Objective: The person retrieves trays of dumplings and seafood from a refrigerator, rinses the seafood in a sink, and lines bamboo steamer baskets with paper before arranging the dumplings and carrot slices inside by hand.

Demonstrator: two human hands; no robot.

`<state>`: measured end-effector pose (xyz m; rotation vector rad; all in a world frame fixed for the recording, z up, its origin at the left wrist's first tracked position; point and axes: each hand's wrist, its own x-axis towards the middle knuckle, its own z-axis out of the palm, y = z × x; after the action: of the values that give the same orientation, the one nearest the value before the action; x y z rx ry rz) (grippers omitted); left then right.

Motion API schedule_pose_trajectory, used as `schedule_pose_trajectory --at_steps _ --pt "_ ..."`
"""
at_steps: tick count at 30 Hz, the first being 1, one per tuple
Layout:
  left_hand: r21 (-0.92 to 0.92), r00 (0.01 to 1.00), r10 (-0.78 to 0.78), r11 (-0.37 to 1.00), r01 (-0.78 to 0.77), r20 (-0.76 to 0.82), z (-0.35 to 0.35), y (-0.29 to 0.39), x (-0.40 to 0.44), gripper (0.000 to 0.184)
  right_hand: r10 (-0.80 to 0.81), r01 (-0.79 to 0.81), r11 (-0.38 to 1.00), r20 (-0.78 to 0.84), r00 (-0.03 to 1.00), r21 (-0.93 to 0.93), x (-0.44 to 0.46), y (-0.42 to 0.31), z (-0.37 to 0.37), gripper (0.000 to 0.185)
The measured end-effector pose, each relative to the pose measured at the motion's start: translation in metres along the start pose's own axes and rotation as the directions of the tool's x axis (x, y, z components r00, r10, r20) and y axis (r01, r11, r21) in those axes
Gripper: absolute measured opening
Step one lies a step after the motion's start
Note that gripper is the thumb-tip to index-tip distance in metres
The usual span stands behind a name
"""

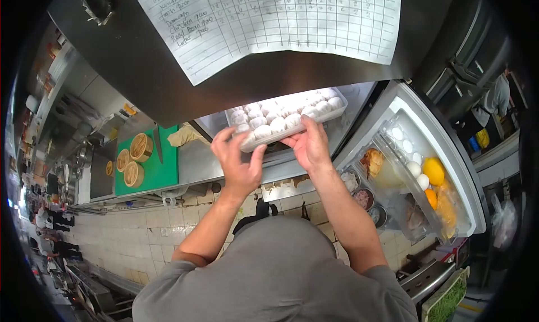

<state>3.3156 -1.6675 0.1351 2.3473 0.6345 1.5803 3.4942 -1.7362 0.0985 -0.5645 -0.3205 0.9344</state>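
Note:
A white plastic tray [277,137] filled with rows of round white dumplings or buns sits partly inside a lit fridge, its front edge tilted toward me. My right hand [310,148] grips the front edge on the right, thumb on top and fingers underneath. At the front left corner, my left hand [238,167] is curled around the tray, thumb near the lower edge and fingers along the side. The far part of the tray is hidden by the fridge front.
The fridge door [443,153] stands open at right, with eggs [414,169] and a lemon [433,170] in its racks. Metal bowls [364,198] are low beside it. At left, a green cutting board [149,176] carries bamboo steamers [141,147] and a knife [158,142]. A handwritten sheet [281,18] hangs above.

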Motion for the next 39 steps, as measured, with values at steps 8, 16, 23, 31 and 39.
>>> schedule_pose_trajectory --at_steps 8,16,23,31,39 --pt "-0.530 0.482 -0.224 -0.431 0.730 0.847 -0.009 -0.039 -0.007 0.060 0.022 -0.022 1.000 0.045 0.999 0.001 -0.027 0.012 -0.001 0.055" --pt "-0.572 0.573 -0.176 -0.509 0.643 0.800 -0.008 -0.037 -0.022 0.073 0.016 -0.020 0.999 0.095 0.995 0.040 -0.035 0.008 -0.013 0.054" --pt "-0.567 0.576 -0.157 -0.500 0.654 0.802 -0.006 -0.038 -0.021 0.078 0.097 -0.097 0.995 -0.008 0.995 -0.026 -0.031 -0.008 -0.004 0.054" --pt "-0.614 0.528 -0.352 -0.623 0.485 0.773 0.011 -0.026 -0.032 0.067 0.043 -0.054 0.993 0.106 0.993 0.103 -0.024 0.013 -0.011 0.046" --pt "-0.519 0.327 -0.416 -0.537 0.665 0.849 0.026 -0.009 -0.015 0.030 0.039 -0.039 0.999 0.061 0.997 -0.007 -0.030 0.008 0.005 0.037"
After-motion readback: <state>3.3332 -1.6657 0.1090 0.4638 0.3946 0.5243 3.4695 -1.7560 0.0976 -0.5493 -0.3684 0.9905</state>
